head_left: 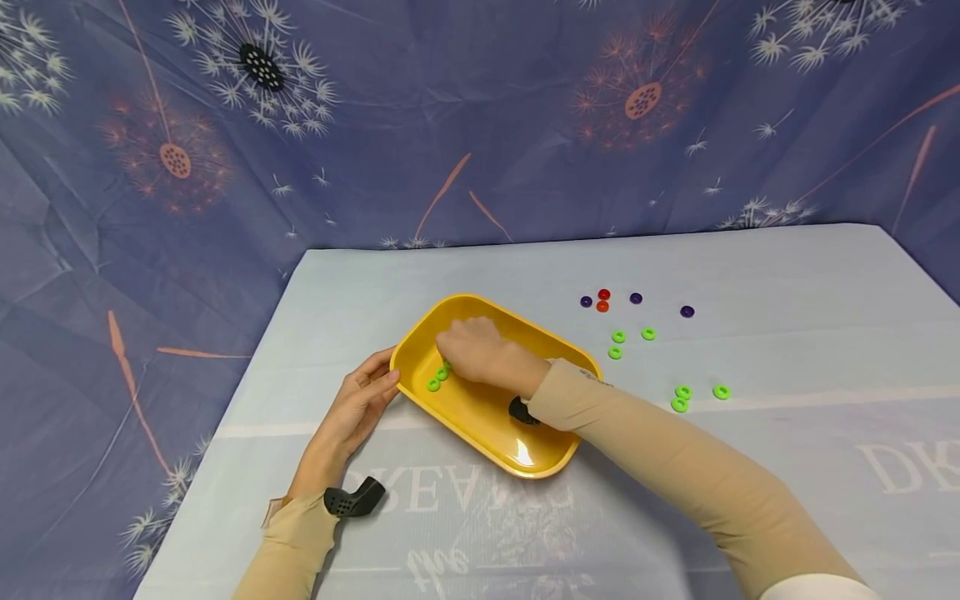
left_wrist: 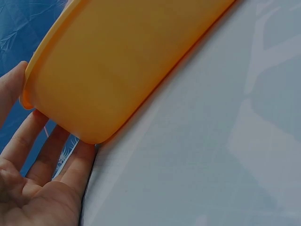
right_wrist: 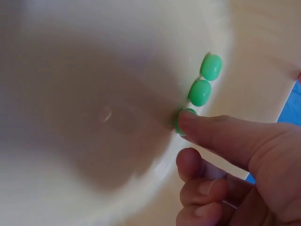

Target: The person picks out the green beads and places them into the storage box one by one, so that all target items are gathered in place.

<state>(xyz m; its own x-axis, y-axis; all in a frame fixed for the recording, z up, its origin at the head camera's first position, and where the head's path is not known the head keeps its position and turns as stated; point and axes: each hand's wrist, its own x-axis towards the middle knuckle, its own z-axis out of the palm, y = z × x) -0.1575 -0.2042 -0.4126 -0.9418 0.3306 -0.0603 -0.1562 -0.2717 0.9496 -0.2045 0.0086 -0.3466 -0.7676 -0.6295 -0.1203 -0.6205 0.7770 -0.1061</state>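
A yellow plastic basin [head_left: 480, 425] with a rounded rectangular rim lies slantwise on the table. My left hand [head_left: 365, 402] grips its left end, thumb at the rim and fingers against the outer wall, as the left wrist view shows. Inside the basin is my right hand [head_left: 480, 350], its fingers curled. In the right wrist view my right thumb and fingers [right_wrist: 221, 132] hold a small green ring [right_wrist: 180, 127], partly hidden by a fingertip. Two more green rings [right_wrist: 205, 77] line up beside it along the basin's edge.
Right of the basin lie several loose green rings [head_left: 648, 334], two red rings [head_left: 603, 295] and several dark purple rings [head_left: 687, 312]. A pale cloth with printed lettering covers the table [head_left: 795, 333]. Behind hangs a blue curtain [head_left: 480, 125] with a dandelion pattern.
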